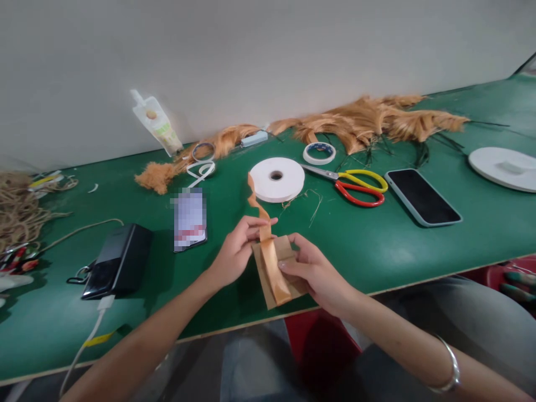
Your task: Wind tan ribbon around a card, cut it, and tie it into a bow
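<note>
My left hand (237,251) pinches an orange-brown strip (268,245) that rises in a wavy tail toward the white tape roll. The strip's lower part lies glossy along a brown paper piece (276,279) near the table's front edge. My right hand (312,271) grips that paper piece from the right, thumb on top, with a silver bangle on its wrist. Both hands are closed on what they hold.
On the green table (377,245) lie a white tape roll (277,178), a small tape ring (319,152), red and yellow scissors (355,186), a phone (422,196), a white disc (505,167), orange fibre bundles (368,120), a power bank (119,261) and twine (17,206).
</note>
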Available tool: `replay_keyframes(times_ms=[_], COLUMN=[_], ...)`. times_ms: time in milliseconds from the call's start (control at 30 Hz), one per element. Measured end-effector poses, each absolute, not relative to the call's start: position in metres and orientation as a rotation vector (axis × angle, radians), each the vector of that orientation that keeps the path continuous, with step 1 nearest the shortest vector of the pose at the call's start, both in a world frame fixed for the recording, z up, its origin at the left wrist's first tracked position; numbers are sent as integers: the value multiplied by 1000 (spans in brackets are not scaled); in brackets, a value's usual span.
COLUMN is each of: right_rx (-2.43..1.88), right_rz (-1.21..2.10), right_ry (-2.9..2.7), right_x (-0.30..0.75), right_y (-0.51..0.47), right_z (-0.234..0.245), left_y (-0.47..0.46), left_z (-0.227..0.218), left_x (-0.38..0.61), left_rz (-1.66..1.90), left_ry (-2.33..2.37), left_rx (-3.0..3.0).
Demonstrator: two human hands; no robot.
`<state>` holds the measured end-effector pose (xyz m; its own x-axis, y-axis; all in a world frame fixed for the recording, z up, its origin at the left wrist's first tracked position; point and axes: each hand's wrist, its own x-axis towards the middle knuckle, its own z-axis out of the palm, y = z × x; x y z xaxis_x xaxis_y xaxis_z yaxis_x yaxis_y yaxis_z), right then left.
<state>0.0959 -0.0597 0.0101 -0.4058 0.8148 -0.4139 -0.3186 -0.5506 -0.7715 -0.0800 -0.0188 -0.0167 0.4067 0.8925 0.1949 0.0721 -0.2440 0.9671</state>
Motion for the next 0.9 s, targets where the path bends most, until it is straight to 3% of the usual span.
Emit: replay_keyframes(times_ms=[367,467,667,767,900], right_rx=[-1108,-1124,-849,-690,-566], right_rz=[1896,1523,221,-24,-28], right_ry=[-1047,-1383,-2248,-2274,-2219], right_x=[100,107,117,115,111], right_y=[-50,-45,-41,-42,-41], right_z=[6,0,-15,-17,-17], left_y=[-18,-17,-18,-19,-20], left_z=[-6,-3,3,3,-1], left_x=[-70,-71,-68,-65,-64], left_rz=[1003,1068,1043,996,965], left_ry=[997,1012,1009,993,989], left_rx=[1208,1087,900,865,893])
